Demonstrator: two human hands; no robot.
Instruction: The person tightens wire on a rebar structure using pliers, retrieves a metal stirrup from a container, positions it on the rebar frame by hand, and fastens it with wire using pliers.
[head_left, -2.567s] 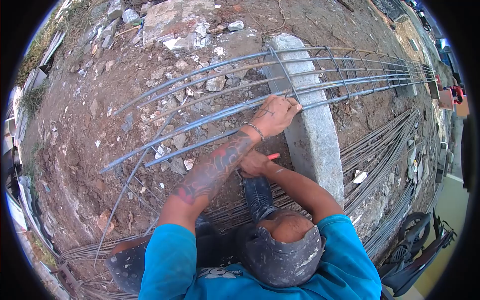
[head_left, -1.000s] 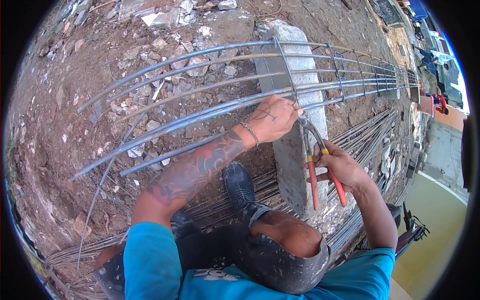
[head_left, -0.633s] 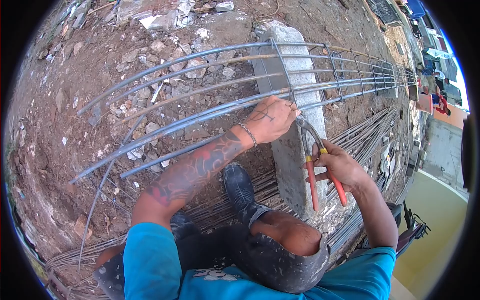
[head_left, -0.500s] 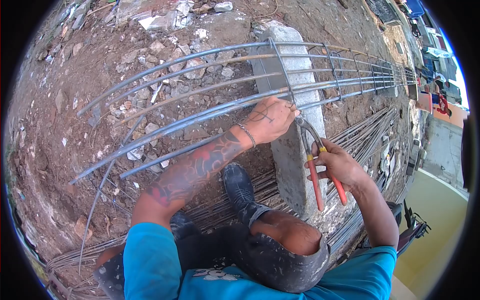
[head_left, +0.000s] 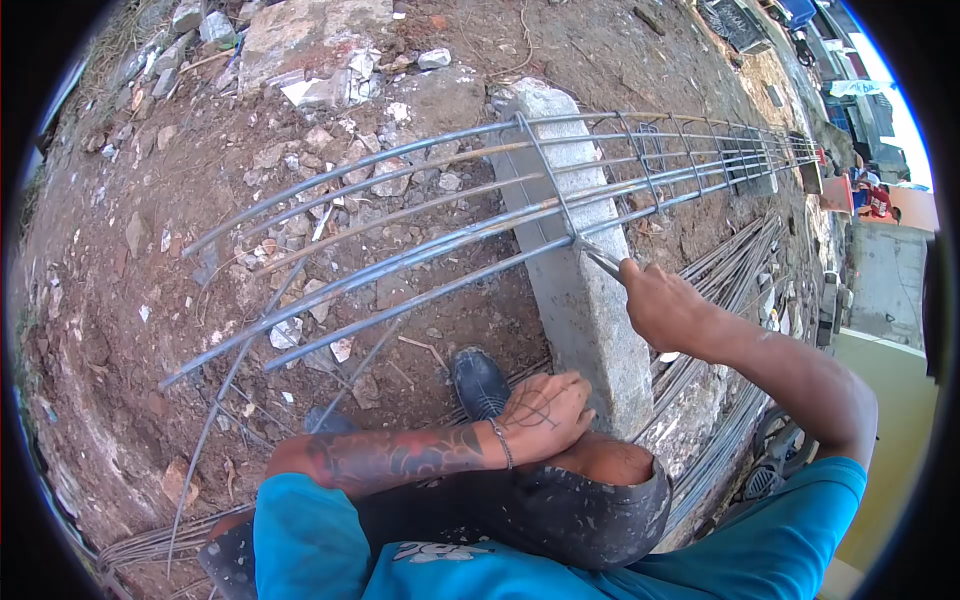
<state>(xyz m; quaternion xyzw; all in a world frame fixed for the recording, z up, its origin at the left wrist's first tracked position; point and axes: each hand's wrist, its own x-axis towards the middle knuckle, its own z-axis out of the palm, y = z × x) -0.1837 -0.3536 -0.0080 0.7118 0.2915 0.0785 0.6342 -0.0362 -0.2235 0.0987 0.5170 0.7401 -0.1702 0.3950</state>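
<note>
My right hand (head_left: pixel 668 312) is wrapped around the pincers (head_left: pixel 604 262), whose handles are now hidden in my fist. Their jaws touch the lowest bar of the rebar cage (head_left: pixel 420 302), at the corner of a square stirrup (head_left: pixel 553 172). Over my bent knee, my left hand (head_left: pixel 545 412) is closed, fingers curled under; whatever they hold, if anything, is hidden. Beneath the cage, a long concrete block (head_left: pixel 590 300) props up its bars near this end.
Loose steel rods (head_left: pixel 725 265) lie bundled on the ground to the right. Broken stones and rubble (head_left: pixel 390 178) cover the dirt beyond the cage. My boot (head_left: pixel 478 382) stands beside the block. Far off at the right, a person in a red shirt (head_left: pixel 878 203) is visible.
My left hand has left the stirrup corner and dropped back to my knee. My right hand has risen and tilted the pincers, bringing their jaws onto the lower bar.
</note>
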